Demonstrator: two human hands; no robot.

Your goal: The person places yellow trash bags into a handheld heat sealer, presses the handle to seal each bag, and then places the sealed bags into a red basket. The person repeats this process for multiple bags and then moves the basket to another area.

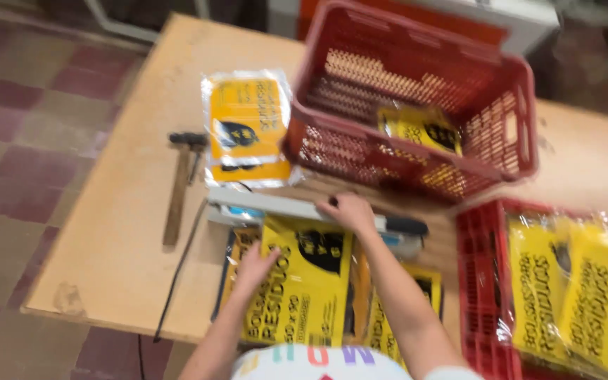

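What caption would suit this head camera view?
Right hand presses a sealer bar; left hand steadies a yellow packet.

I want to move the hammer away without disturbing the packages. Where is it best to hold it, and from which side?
Grip the hammer around the middle of its wooden handle, coming from the left, the floor side. It lies flat, head away from the person, and bare table lies on that side; on the right run a black cable and the stack of yellow packages.
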